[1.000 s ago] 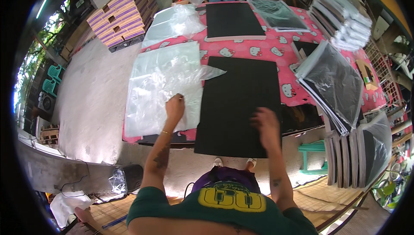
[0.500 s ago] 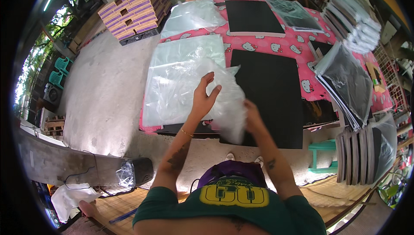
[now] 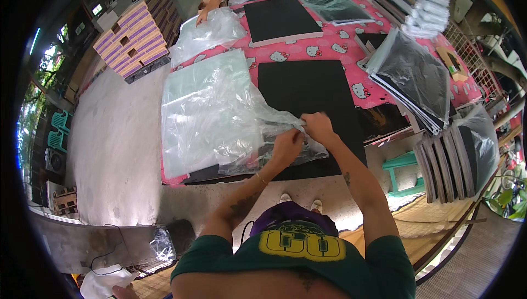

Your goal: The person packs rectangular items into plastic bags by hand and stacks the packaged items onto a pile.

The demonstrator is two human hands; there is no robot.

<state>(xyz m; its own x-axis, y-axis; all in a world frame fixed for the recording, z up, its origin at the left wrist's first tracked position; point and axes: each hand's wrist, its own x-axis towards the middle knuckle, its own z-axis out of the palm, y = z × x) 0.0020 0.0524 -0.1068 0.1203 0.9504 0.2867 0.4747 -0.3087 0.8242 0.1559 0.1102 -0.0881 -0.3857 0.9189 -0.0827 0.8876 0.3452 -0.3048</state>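
Head view: a clear plastic bag (image 3: 241,129) is pinched at its mouth by the left hand (image 3: 286,146) and right hand (image 3: 318,127), both clamped on it. The black board (image 3: 313,107) lies flat on the bench (image 3: 335,43), directly under the hands, long axis toward 12 o'clock; the bag trails toward 9 o'clock.

A clear plastic bag (image 3: 241,129), crumpled and bunched at its near end, hangs pinched between my left hand (image 3: 286,146) and right hand (image 3: 318,127). It trails left over a stack of flat bags (equally transparent), partly covering the black board (image 3: 313,90) on the table.
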